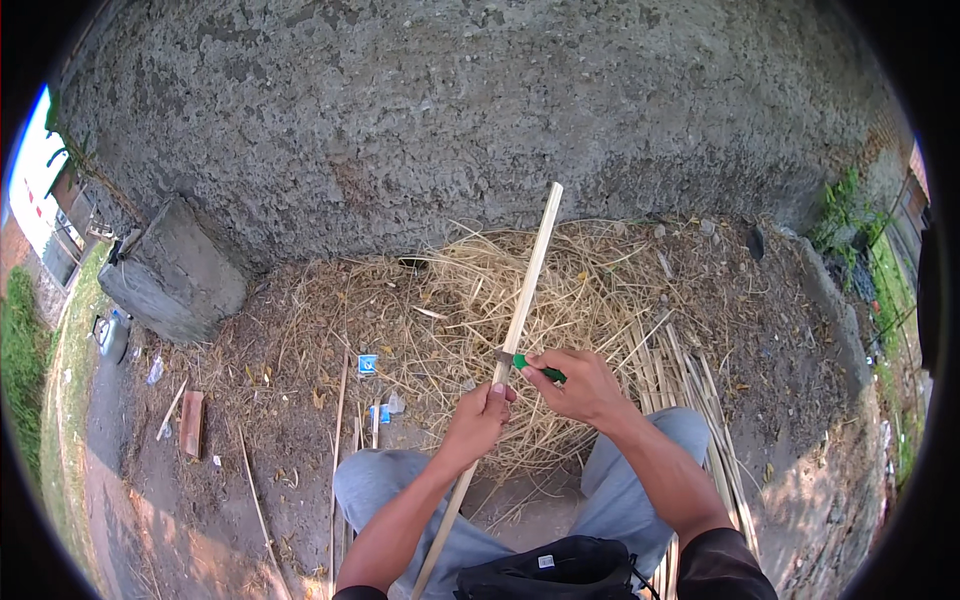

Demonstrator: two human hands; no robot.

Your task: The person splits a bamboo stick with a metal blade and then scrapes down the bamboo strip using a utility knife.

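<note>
Left hand (480, 415) is gripping a long pale split bamboo strip (520, 310), fingers wrapped tight round it. Just to its right, the right hand (580, 385) is clutching a small green-handled knife (530, 365), blade touching the strip. Beyond both hands, a heap of dry straw-coloured shavings (470, 290) is lying under a rough grey concrete wall (450, 110).

The long stick (520, 320) you held was pale yellow, like cream. Your knife (530, 366) had a bright green handle. Your trousers (620, 500) were light grey, and the bag (545, 575) on your lap was black. The straw pile (500, 290) was a dry golden yellow, and the strips (690, 390) beside you were the same pale colour. The wall (450, 100) was rough, patchy grey. The ground (280, 400) was brown, with a small blue and white packet (367, 364) and a reddish brick (192, 423).
</note>
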